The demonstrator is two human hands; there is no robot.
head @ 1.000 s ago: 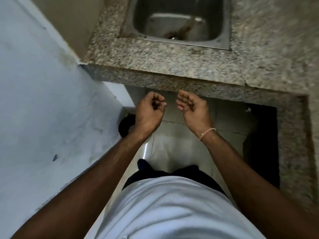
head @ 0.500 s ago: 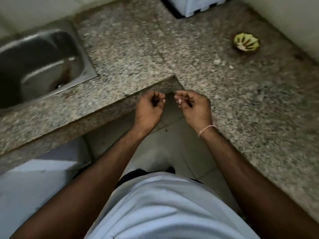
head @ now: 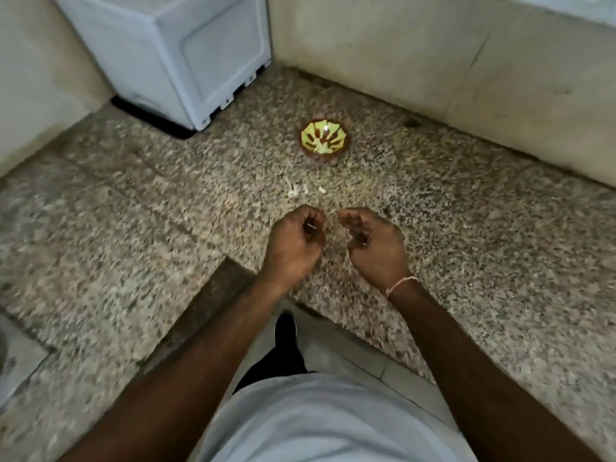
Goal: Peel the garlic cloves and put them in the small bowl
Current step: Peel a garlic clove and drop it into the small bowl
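Note:
A small green-and-brown bowl (head: 325,139) sits on the granite counter (head: 133,208) near the back wall. In front of it lie a few pale garlic cloves or bits of skin (head: 294,191), with another piece (head: 321,190) just to their right. Both hands hover side by side over the counter, just short of those pieces. My left hand (head: 293,243) has its fingers curled tightly into the palm; a thin white sliver shows at the fingertips, and I cannot tell whether it is garlic. My right hand (head: 371,243) has loosely curled fingers with nothing visible in them.
A white appliance (head: 173,55) stands at the back left corner of the counter. Tiled walls (head: 433,61) close off the back and right. The counter's inner corner edge (head: 213,295) is just below my wrists, and the steel sink rim (head: 16,358) shows at the lower left.
My view has swung right, from the sink and floor to the counter corner with the bowl. Both hands kept their curled pose and now hover over the counter near the garlic pieces.

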